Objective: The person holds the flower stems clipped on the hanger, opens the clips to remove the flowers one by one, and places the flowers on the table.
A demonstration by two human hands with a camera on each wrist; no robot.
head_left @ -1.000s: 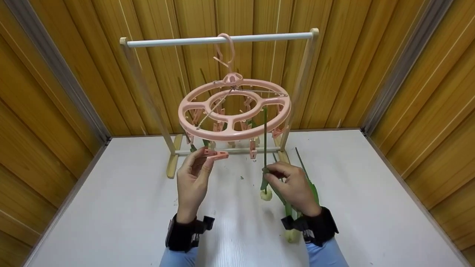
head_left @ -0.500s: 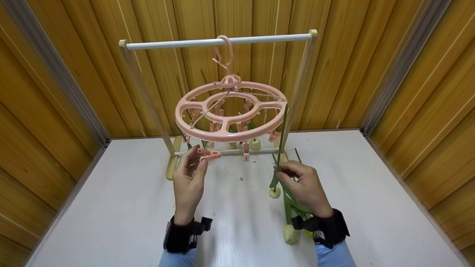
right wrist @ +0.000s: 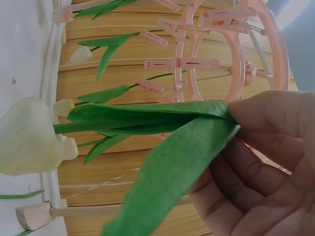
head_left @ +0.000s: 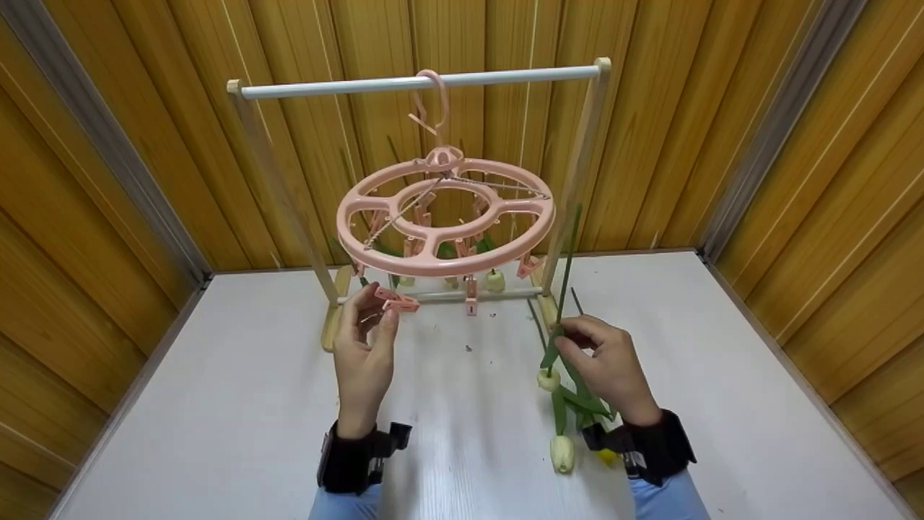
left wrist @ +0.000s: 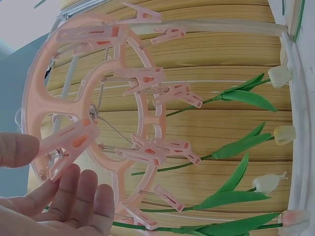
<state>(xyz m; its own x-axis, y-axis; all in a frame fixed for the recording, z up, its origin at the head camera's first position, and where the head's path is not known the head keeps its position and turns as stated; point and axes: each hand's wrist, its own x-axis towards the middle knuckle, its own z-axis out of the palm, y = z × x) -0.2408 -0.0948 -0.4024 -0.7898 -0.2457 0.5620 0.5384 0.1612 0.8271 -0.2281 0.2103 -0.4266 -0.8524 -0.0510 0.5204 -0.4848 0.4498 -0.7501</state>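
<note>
While the left hand (head_left: 366,365) pinched a clip (head_left: 399,305), the right hand (head_left: 606,365) gripped a near-upright, bloom-down tulip (head_left: 551,349) well rightward.

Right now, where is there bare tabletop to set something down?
Bare white tabletop runs from the left hand to the left wall, from the right hand to the right wall, and between the left wristband and the lying white tulip. Crowded: among hanging tulips under the pink clip hanger, and beneath the right hand, where leaves lie.
</note>
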